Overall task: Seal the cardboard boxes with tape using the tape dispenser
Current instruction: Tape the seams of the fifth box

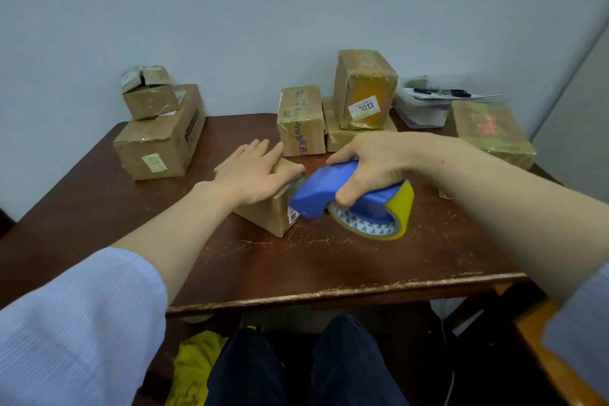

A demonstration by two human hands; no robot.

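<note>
Tape dispenser (pixel 314 191), blue and loaded with a yellow tape roll (pixel 401 203), is gripped by the right hand (pixel 372 163), whose fingers are curled round its body. Its front end is set against the top right edge of a small cardboard box (pixel 268 217) near the middle of the worktop (pixel 329 260). The box top is pressed by the left hand (pixel 252 171), fingers straight and close together. Other taped boxes (pixel 301 120) are ranged along the far edge.

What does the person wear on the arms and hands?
The left sleeve is pale blue and finely ribbed. The right sleeve is blurred but looks the same colour. Both end near the elbow. Below them nothing is worn: the left hand and right hand have no gloves, and no watch or ring shows.
</note>
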